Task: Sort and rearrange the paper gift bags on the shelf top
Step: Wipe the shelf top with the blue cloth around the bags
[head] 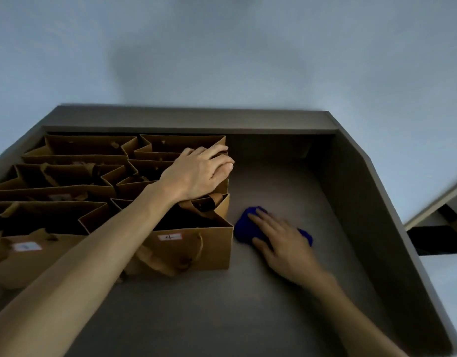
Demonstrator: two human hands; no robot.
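Several brown paper gift bags (88, 150) stand open in two rows on the left half of the grey shelf top (273, 292). The nearest right bag (196, 248) carries a white label marked 4; the bag to its left (29, 256) has a blurred label. My left hand (199, 173) reaches across the bags and rests on the upper edges of the right-row bags, fingers curled over the rim of one. My right hand (281, 240) lies flat, fingers spread, pressing a blue cloth (245, 228) on the shelf just right of the bags.
A raised back ledge (191, 119) and a right side wall (363, 202) border the shelf top. A pale wall rises behind. The right half of the shelf surface holds only the cloth. At the far right, beyond the side wall, lies a dark gap (433, 238).
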